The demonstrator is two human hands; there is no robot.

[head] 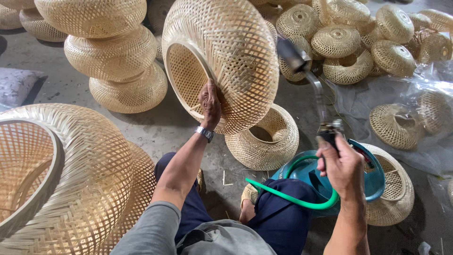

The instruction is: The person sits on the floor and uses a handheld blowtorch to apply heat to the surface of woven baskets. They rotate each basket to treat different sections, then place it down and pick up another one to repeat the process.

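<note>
— Now, left hand (210, 105): status?
— Clenched on the rim of a large woven bamboo shade (222, 61), held up tilted at upper centre of frame, opening turned toward lower left. Wristwatch (205, 133) on that wrist.
— Right hand (343, 169)?
— Closed around the handle of a gas torch (309, 78), right of centre; metal nozzle angled up and left, tip just beside the shade's outer weave. Contact between tip and weave: cannot tell.
— Attached to the torch?
— Green hose (292, 198), looping down across the lap, near a blue gas cylinder (373, 172) at lower right.
— Surroundings?
— Smaller woven shade (266, 139) on the concrete floor (151, 127) below the held one. Stacked shades (115, 56) at upper left, heaped shades (358, 42) at upper right, one very large shade (71, 174) at lower left.
</note>
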